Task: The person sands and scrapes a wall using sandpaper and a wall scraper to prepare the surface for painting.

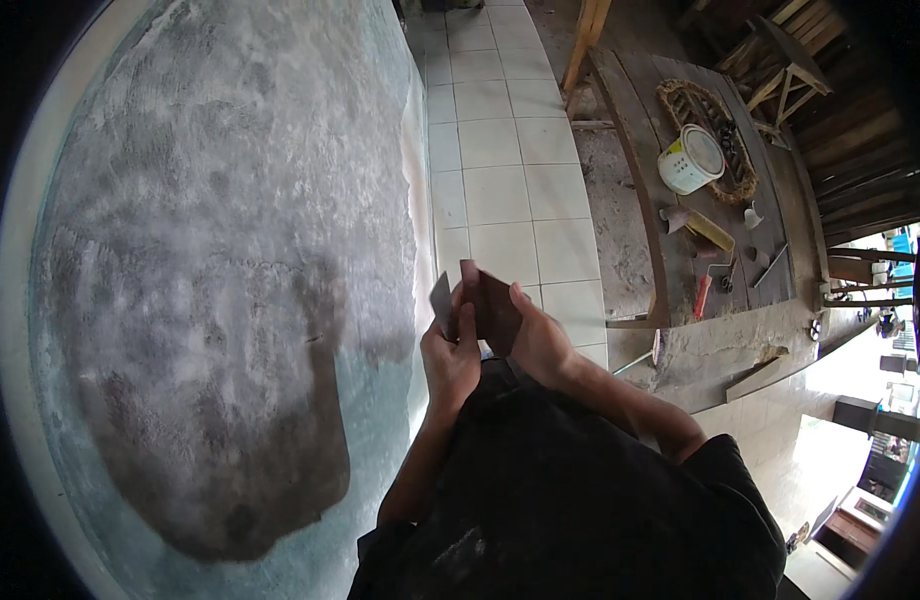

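In front of my body, both hands hold a bent brown sheet of sandpaper (497, 312). My left hand (452, 362) pinches its left part, with the thumb pointing up along it. A light grey flat piece (441, 298) sticks up beside the left fingers; whether it belongs to the same sheet I cannot tell. My right hand (543, 345) grips the sheet's right edge, its thumb uppermost and the other fingers mostly hidden behind. Close by on the left rises a wall (380, 420) of pale blue-green paint, bearing a large rough grey patch (210, 300) that is darker low down.
A pale tiled floor strip (500, 190) runs along the wall. To the right stands a wooden table (630, 130) with a white bucket (692, 160), a woven oval ring (745, 165), a paint roller (710, 230) with a red handle and several small cups. A wooden post (586, 40) stands behind.
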Demonstrator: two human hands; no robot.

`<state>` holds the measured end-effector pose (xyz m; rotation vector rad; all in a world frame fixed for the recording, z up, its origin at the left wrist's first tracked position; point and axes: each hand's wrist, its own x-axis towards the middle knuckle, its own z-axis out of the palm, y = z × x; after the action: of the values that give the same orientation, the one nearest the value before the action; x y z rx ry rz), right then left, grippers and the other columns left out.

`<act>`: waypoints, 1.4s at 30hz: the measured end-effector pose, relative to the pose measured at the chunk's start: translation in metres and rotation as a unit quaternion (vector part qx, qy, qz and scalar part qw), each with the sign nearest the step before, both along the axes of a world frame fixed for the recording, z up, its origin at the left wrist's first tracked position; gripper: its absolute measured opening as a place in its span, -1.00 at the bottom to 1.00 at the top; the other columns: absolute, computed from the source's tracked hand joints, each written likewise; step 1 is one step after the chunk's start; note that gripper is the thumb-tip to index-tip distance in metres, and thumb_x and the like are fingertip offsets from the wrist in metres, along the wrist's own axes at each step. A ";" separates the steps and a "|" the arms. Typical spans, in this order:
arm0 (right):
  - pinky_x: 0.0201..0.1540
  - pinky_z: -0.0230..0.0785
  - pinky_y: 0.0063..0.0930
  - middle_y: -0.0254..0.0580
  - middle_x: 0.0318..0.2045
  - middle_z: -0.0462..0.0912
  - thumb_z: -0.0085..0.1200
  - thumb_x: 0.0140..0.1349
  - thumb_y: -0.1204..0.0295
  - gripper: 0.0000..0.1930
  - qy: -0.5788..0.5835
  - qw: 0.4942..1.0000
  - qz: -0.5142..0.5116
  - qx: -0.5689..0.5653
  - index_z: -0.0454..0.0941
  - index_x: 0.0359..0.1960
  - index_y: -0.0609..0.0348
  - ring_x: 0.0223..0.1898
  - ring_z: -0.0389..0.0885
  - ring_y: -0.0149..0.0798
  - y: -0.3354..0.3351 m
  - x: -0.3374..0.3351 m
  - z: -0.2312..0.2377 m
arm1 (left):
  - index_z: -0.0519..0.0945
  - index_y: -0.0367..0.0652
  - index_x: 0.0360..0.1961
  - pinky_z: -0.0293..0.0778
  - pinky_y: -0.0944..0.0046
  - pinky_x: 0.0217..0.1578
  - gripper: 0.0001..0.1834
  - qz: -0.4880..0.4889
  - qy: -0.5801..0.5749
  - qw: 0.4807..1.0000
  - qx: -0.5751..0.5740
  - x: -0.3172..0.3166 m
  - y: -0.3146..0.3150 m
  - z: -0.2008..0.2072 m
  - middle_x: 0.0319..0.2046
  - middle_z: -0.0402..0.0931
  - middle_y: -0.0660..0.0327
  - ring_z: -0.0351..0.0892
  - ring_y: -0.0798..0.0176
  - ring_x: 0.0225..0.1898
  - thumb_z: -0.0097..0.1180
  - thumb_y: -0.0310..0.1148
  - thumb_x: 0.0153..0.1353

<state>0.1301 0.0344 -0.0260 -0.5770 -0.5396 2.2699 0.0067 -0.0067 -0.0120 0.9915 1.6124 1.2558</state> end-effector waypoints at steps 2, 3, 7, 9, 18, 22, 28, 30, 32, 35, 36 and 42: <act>0.33 0.12 -0.21 -0.21 0.19 0.42 -0.46 0.52 0.00 -0.40 -0.025 0.998 0.001 -0.060 0.14 0.39 0.16 0.23 0.37 -0.18 0.002 0.003 -0.004 | 0.51 -0.23 0.18 0.52 0.27 -0.10 -0.66 -0.029 0.070 0.997 0.030 0.003 0.001 0.011 0.00 0.63 0.02 0.67 0.17 -0.05 -0.06 -0.44 0.42; 0.32 0.13 -0.20 -0.20 0.19 0.43 -0.47 0.52 0.00 -0.41 -0.047 0.992 0.003 -0.120 0.17 0.37 0.15 0.22 0.37 -0.17 0.002 0.004 -0.008 | 0.51 -0.18 0.19 0.52 0.27 -0.12 -0.65 -0.056 0.143 0.986 0.058 0.004 0.001 0.015 0.02 0.62 0.03 0.68 0.13 -0.04 -0.06 -0.46 0.41; 0.31 0.17 -0.18 -0.18 0.10 0.50 -0.39 0.52 0.02 -0.49 -0.076 0.981 -0.046 -0.174 0.33 0.23 0.13 0.17 0.42 -0.16 0.006 0.001 -0.001 | 0.48 -0.11 0.23 0.54 0.16 -0.08 -0.49 -0.120 0.213 0.969 0.040 0.006 0.000 0.003 0.02 0.57 -0.07 0.61 -0.12 -0.01 0.02 -0.61 0.22; 0.30 0.17 -0.17 -0.19 0.07 0.51 -0.38 0.52 0.03 -0.50 -0.056 0.984 -0.048 -0.161 0.34 0.22 0.13 0.16 0.43 -0.16 0.004 0.002 0.012 | 0.44 -0.07 0.26 0.55 0.12 -0.06 -0.43 -0.086 0.181 0.979 -0.030 -0.005 0.010 -0.006 -0.02 0.57 -0.11 0.62 -0.13 -0.04 0.04 -0.63 0.18; 0.26 0.19 -0.12 -0.14 0.02 0.51 -0.37 0.50 -0.02 -0.47 -0.013 0.984 -0.043 -0.173 0.35 0.15 0.18 0.12 0.44 -0.11 0.008 0.014 0.009 | 0.44 -0.02 0.26 0.54 0.01 -0.08 -0.39 -0.127 0.199 0.972 -0.003 -0.002 0.012 0.008 -0.02 0.57 -0.07 0.60 -0.17 -0.07 0.05 -0.63 0.14; 0.30 0.15 -0.13 -0.14 0.10 0.48 -0.38 0.51 -0.01 -0.46 0.015 0.983 -0.042 -0.178 0.32 0.22 0.18 0.17 0.40 -0.11 0.011 0.019 -0.009 | 0.45 -0.09 0.23 0.54 0.00 -0.09 -0.43 -0.185 0.247 0.949 0.061 0.006 0.007 0.002 -0.06 0.59 -0.08 0.61 -0.17 -0.10 0.03 -0.62 0.15; 0.32 0.13 -0.16 -0.13 0.12 0.47 -0.38 0.52 0.04 -0.48 -0.008 0.981 -0.076 -0.178 0.30 0.25 0.18 0.18 0.40 -0.12 0.012 0.016 0.003 | 0.34 -0.11 0.32 0.55 0.01 -0.07 -0.33 -0.204 0.236 0.950 -0.002 -0.001 0.009 0.008 0.02 0.55 -0.08 0.60 -0.15 -0.04 0.04 -0.63 0.12; 0.33 0.12 -0.17 -0.14 0.14 0.46 -0.36 0.52 0.06 -0.49 0.103 0.985 -0.006 -0.136 0.28 0.27 0.18 0.19 0.40 -0.13 0.013 0.028 -0.023 | 0.36 -0.10 0.31 0.55 0.00 -0.09 -0.36 -0.195 0.259 0.941 0.102 0.001 0.006 -0.005 -0.01 0.57 -0.10 0.61 -0.17 -0.06 0.01 -0.63 0.14; 0.32 0.14 -0.18 -0.14 0.13 0.47 -0.34 0.52 0.06 -0.49 0.067 0.987 -0.031 -0.140 0.28 0.27 0.19 0.18 0.41 -0.13 0.011 0.015 0.010 | 0.37 -0.09 0.31 0.55 0.00 -0.08 -0.37 -0.153 0.219 0.963 0.015 -0.006 0.014 -0.006 -0.02 0.58 -0.11 0.61 -0.18 -0.06 0.02 -0.62 0.15; 0.31 0.15 -0.19 -0.15 0.13 0.48 -0.33 0.52 0.07 -0.49 0.025 0.988 -0.061 -0.139 0.28 0.27 0.20 0.18 0.41 -0.15 0.011 0.016 -0.004 | 0.38 -0.09 0.31 0.54 0.03 -0.05 -0.41 -0.165 0.197 0.966 -0.026 -0.004 0.015 -0.002 -0.03 0.58 -0.10 0.59 -0.18 -0.03 0.03 -0.58 0.21; 0.31 0.16 -0.20 -0.15 0.14 0.47 -0.32 0.52 0.06 -0.48 0.018 0.988 -0.069 -0.136 0.28 0.28 0.21 0.20 0.40 -0.17 0.011 0.019 -0.016 | 0.37 -0.09 0.31 0.54 0.03 -0.05 -0.43 -0.181 0.199 0.963 -0.002 -0.001 0.013 -0.002 -0.04 0.59 -0.09 0.59 -0.18 -0.04 0.02 -0.55 0.24; 0.37 0.09 -0.21 -0.08 0.20 0.42 -0.31 0.52 0.05 -0.43 -0.014 0.989 -0.061 -0.135 0.23 0.33 0.24 0.27 0.33 -0.17 0.007 0.011 0.011 | 0.53 -0.23 0.17 0.54 0.29 -0.14 -0.63 -0.076 -0.036 0.994 -0.064 -0.018 0.032 -0.029 -0.16 0.68 0.00 0.69 0.19 -0.16 -0.01 -0.37 0.39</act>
<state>0.1414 0.0413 -0.0154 -0.7546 -0.2033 2.2343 -0.0111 0.0255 -0.0408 0.9598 1.5118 1.0611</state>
